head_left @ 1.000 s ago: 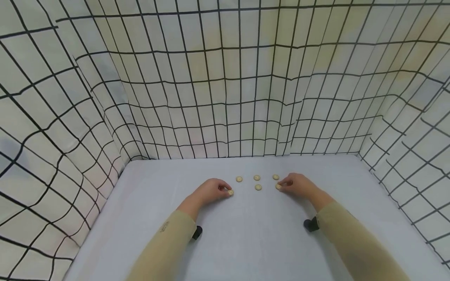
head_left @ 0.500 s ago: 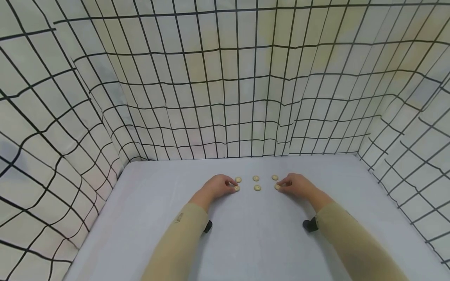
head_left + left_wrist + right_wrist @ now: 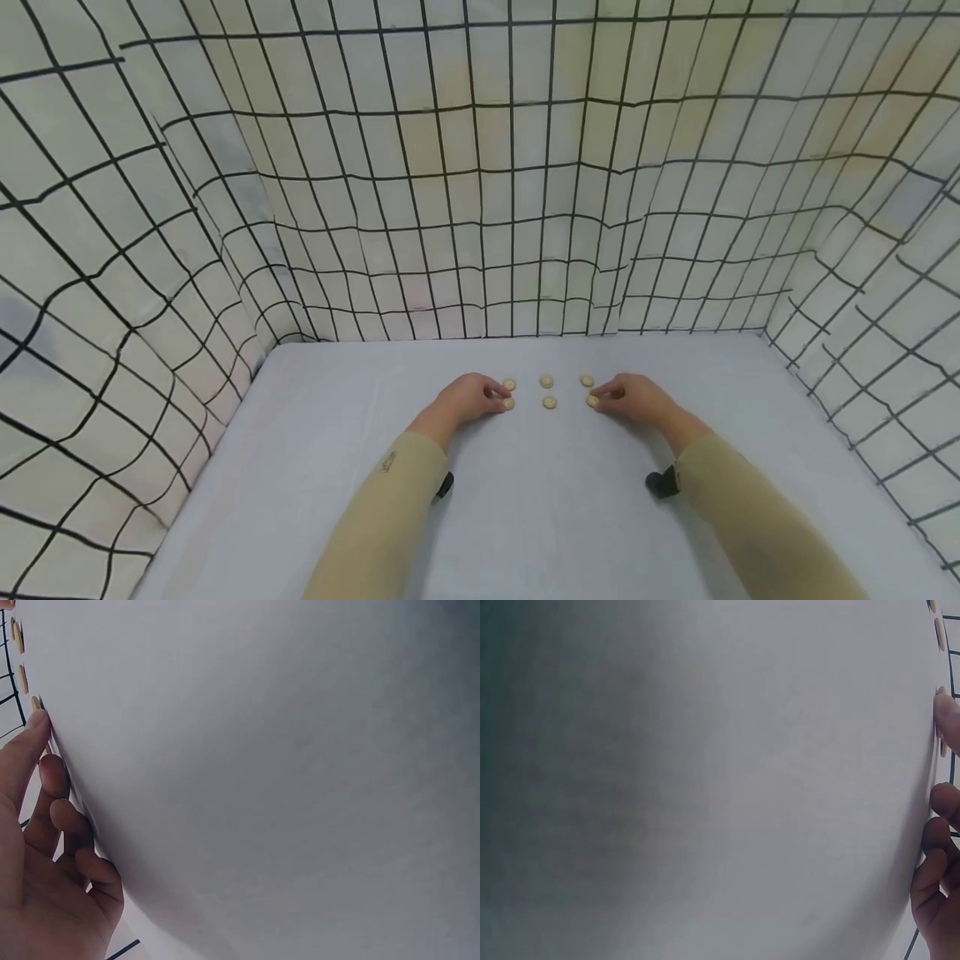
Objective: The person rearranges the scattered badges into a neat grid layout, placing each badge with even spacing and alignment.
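Note:
Small round cream discs lie on the white table in two short rows in the head view. My left hand (image 3: 472,397) pinches the left disc of the near row (image 3: 508,403) between thumb and forefinger. At the other end of that row, my right hand (image 3: 637,397) holds the right disc (image 3: 593,401) the same way. Between the hands lies the middle disc (image 3: 550,402). The far row has a left disc (image 3: 509,384), a middle disc (image 3: 547,381) and a right disc (image 3: 587,381). In the left wrist view the thumb (image 3: 36,724) meets a disc's edge.
The white tabletop (image 3: 540,517) reaches back to a pale wall hung with black-lined netting (image 3: 480,192), which also rises at both sides. A black wrist device (image 3: 663,482) sits under the right sleeve (image 3: 750,508).
My left hand has moved right and slightly away with its disc, bringing it into line with the near row, below the far left disc. My right hand has stayed in place.

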`<action>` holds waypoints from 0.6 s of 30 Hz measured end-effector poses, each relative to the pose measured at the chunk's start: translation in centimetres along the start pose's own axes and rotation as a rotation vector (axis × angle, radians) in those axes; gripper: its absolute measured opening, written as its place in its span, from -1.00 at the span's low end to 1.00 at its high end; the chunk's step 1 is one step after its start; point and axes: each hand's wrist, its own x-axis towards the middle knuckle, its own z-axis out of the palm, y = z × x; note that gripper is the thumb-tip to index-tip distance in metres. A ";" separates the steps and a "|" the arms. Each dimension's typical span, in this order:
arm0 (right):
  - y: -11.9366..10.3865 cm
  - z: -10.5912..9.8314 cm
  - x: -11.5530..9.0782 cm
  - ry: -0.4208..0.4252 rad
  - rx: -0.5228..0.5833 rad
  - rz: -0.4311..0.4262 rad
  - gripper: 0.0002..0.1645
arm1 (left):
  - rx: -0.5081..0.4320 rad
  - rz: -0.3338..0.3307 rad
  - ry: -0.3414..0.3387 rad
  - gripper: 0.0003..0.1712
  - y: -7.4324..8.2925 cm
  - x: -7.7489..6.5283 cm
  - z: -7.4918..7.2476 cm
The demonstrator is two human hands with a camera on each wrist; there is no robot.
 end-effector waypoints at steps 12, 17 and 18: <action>-0.6 -0.2 0.0 0.009 0.001 0.014 -0.65 | -0.001 0.042 0.039 -0.75 -0.5 -0.1 -0.4; -0.6 -0.3 -0.2 0.008 -0.017 0.008 -0.66 | 0.012 0.043 0.039 -0.76 -0.4 0.3 -0.1; -0.6 -0.3 -0.2 0.008 -0.020 0.005 -0.66 | 0.012 0.040 0.040 -0.76 -0.4 0.3 0.0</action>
